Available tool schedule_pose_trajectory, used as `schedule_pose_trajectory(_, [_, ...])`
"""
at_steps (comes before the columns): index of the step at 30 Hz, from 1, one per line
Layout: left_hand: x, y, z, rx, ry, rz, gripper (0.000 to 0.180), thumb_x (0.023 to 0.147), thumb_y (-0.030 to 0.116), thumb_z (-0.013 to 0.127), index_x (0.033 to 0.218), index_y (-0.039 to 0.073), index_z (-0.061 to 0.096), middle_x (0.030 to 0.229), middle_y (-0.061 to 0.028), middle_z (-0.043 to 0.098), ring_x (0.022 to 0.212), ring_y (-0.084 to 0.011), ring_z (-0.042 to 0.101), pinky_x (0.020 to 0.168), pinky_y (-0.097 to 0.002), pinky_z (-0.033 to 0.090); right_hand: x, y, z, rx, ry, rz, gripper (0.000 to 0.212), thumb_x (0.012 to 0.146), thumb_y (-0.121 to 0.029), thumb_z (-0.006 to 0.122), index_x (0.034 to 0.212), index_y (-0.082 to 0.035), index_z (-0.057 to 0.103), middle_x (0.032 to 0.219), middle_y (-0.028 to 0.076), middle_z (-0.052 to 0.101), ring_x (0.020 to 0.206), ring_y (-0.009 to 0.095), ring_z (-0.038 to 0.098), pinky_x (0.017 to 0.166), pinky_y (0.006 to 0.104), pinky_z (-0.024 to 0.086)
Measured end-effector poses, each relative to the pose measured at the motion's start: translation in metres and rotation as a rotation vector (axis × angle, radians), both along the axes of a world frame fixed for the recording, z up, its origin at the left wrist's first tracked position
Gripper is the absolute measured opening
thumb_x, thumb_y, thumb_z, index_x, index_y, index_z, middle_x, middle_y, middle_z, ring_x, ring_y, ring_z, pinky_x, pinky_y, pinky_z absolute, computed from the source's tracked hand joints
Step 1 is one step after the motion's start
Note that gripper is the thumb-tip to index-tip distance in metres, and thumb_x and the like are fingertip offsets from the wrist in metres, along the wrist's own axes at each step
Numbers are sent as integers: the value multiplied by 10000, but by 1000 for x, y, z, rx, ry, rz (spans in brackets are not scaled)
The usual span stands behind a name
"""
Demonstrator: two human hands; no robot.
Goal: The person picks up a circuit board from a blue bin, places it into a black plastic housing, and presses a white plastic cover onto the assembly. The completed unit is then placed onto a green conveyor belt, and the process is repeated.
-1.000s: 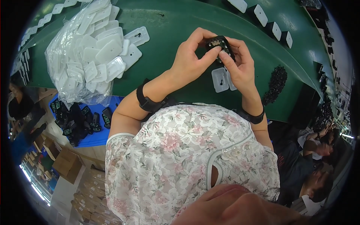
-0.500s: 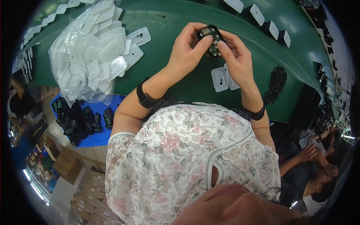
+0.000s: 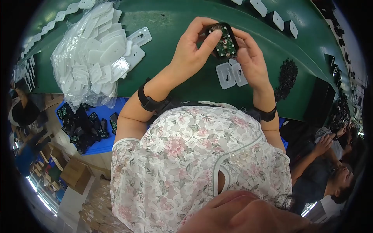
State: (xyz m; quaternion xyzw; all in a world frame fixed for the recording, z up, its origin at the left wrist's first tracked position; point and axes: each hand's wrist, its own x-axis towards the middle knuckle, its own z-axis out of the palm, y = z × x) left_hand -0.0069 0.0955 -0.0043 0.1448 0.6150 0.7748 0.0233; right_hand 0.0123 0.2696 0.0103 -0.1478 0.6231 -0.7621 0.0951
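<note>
Both my hands hold a black rectangular housing with a green circuit board (image 3: 225,46) inside, its open face toward me. My left hand (image 3: 196,44) grips its left side, the thumb pressed onto the upper part of the board. Along the right edge, my right hand (image 3: 251,58) has its fingers wrapped round the housing, its thumb drawn back beside the lower right corner. Just below, a pair of white translucent plastic covers (image 3: 226,76) lies on the green table (image 3: 175,29).
A clear bag of white plastic covers (image 3: 93,52) fills the left of the table. A pile of small black parts (image 3: 286,79) lies at right. Black housings with circuit boards sit in a blue tray (image 3: 101,146) at lower left. White-topped units (image 3: 278,20) line the far right. A co-worker (image 3: 330,171) sits at right.
My right thumb has come off the board to the housing's lower right corner, uncovering more of the board. The left thumb has shifted slightly upward.
</note>
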Motion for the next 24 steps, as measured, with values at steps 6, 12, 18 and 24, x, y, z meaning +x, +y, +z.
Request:
schedule_pose_trajectory(6, [3,14,-12,-51,127,1,378,867,237,678,1161,51,529,1108,-94,579,1019,-194,576,846,-337,488,13,19,-7,-257,-290,-110,522,956,-339,542,1348,-20,416,1251,124,546,1125,219,561,974,384,452])
schedule_pose_trajectory(12, [24,-17,-52,-915,879,-161,386,764,181,650,1135,103,573,1190,-55,562,1126,-245,525,1008,-432,371,7,64,-28,-417,-278,-143,598,952,-354,528,1372,35,356,1270,228,515,1159,327,536,1037,428,416])
schedule_pose_trajectory(18, [41,-49,-49,-1152,1002,-224,297,784,153,594,1076,100,593,1217,-52,553,1142,-223,518,1018,-422,372,1,72,-34,-732,-252,-133,526,993,-349,435,1330,53,400,1308,271,472,1169,323,542,990,365,491])
schedule_pose_trajectory(24, [31,-56,-43,-1117,812,-149,363,693,196,725,988,58,564,1248,-96,553,1158,-275,512,997,-444,392,-10,69,-21,-465,-263,-305,390,1003,-165,423,1338,35,409,1276,249,511,1173,340,537,1012,396,470])
